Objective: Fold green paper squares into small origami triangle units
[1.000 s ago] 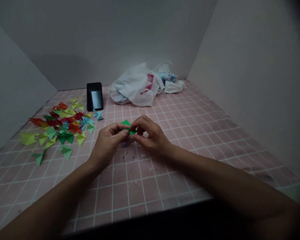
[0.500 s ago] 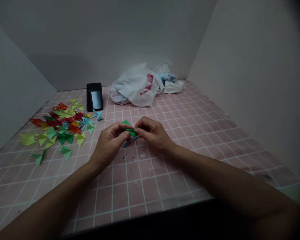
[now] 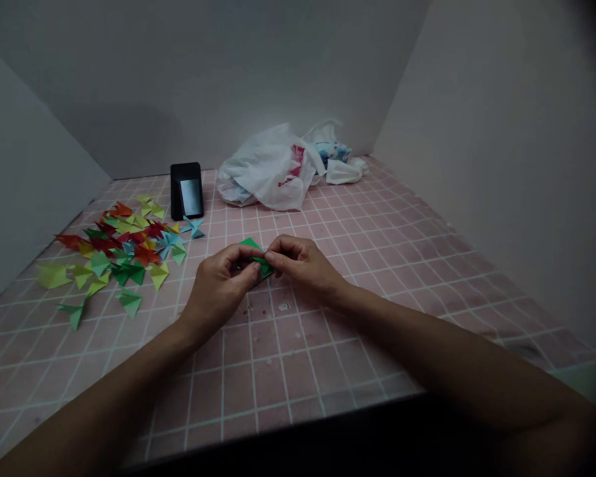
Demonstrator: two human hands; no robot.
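Note:
Between my two hands is a small folded piece of green origami paper (image 3: 264,266), partly covered by the fingers. My left hand (image 3: 223,275) pinches its left side between thumb and index finger. On the other side, the thumb and fingertips of my right hand (image 3: 300,265) close on its right edge, almost touching the left fingertips. Beneath and behind the hands, a green sheet (image 3: 249,243) shows a corner; most of it is hidden.
Folded paper cranes (image 3: 124,242) in several colours lie in a loose heap on the left of the pink checked tablecloth (image 3: 288,358). A black phone (image 3: 187,191) leans at the back. White plastic bags (image 3: 273,165) and a tissue pack (image 3: 335,154) rest against the wall.
Both hands keep their pinch and shift only slightly. The bluish edge under the green paper no longer shows.

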